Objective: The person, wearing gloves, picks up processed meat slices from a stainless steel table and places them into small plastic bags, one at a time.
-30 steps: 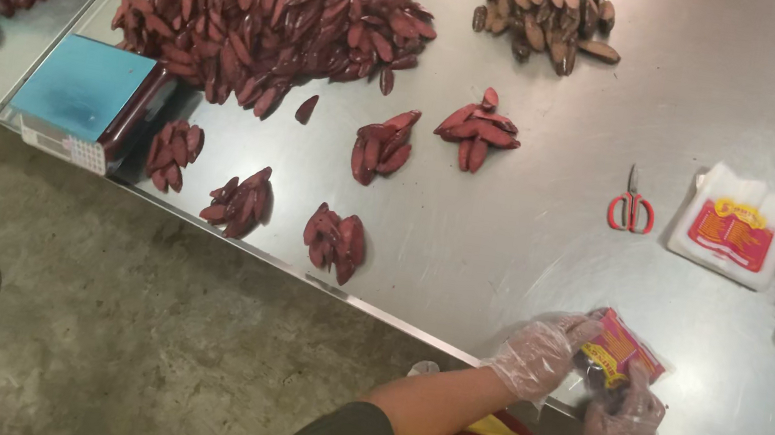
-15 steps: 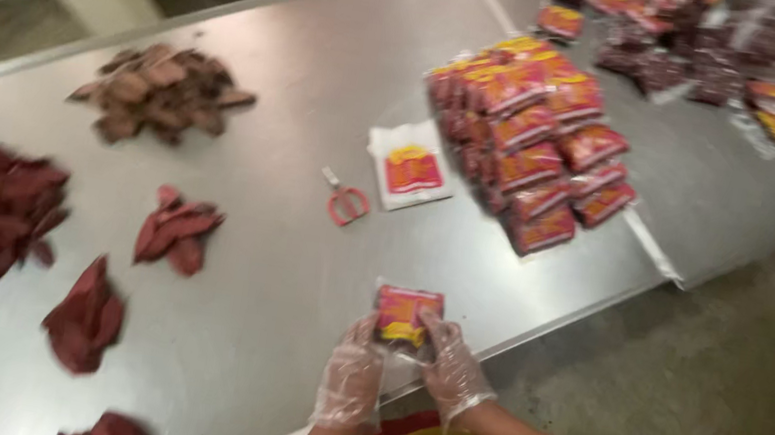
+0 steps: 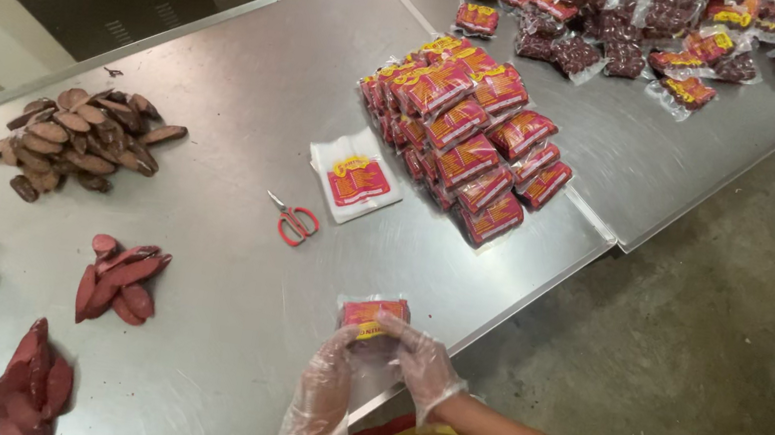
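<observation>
both gloved hands, left hand (image 3: 322, 395) and right hand (image 3: 422, 364), pinch a red packet (image 3: 374, 315) beside the table edge (image 3: 495, 315).

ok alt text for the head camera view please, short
Two gloved hands, left hand and right hand, hold a small red and yellow packet over a steel table. On the table lie red-handled scissors, a stack of filled packets and piles of dark red sausages.

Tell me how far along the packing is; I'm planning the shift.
Done: a stack of filled red packets, more on the far table. In hand: both gloved hands, left and right, hold one pouch. Left: loose sausage piles, empty bags.
</observation>
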